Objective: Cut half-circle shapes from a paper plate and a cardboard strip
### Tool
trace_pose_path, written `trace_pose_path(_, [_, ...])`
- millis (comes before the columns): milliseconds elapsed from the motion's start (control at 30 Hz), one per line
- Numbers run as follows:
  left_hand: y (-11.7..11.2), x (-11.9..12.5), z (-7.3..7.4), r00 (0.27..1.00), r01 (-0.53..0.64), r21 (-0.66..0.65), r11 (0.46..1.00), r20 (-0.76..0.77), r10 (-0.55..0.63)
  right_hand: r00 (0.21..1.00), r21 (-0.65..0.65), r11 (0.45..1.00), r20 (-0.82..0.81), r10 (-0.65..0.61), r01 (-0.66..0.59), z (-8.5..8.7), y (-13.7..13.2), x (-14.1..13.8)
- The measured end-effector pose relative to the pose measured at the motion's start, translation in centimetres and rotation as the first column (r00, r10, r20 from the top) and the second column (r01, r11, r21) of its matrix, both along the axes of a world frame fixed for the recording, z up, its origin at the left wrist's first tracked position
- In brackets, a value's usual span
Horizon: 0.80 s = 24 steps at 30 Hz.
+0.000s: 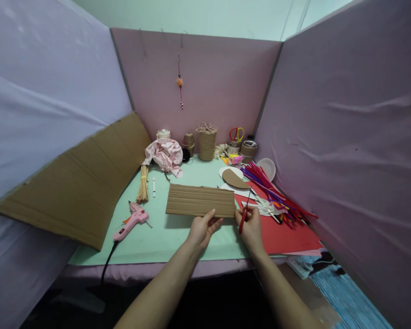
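Observation:
A rectangular piece of corrugated cardboard [200, 199] is held up a little above the green table top. My left hand [202, 228] pinches its lower edge, thumb on the face towards me. At its lower right corner is my right hand [251, 226], closed around red-handled scissors [243, 220] with the blades pointing up and away. The right fingertips are close to the cardboard's corner; whether they also grip it I cannot tell. Beyond the scissors lies a rounded brown cardboard piece [235, 178] on white paper shapes [228, 172].
On the left lies a pink glue gun [132, 221] with a black cord, near a bundle of sticks [143, 183] and a white pen [154, 187]. A large cardboard sheet [78, 178] leans left. Pipe cleaners [267, 187] cover red paper [287, 237] at right. Twine [207, 144] stands behind.

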State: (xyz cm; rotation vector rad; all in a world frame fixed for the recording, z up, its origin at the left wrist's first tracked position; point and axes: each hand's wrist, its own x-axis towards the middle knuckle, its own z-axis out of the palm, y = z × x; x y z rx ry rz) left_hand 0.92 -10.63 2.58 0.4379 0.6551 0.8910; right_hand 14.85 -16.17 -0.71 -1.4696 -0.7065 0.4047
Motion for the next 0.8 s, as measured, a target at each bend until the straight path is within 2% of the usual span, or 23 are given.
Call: trace_pose_path(800, [0.08,0.03,-0.54,1.0,0.009,0.029,1.0,-0.029,-0.008,0.999,0.013,1.0,0.045,-0.009,0.008,-0.91,0.03,0.06])
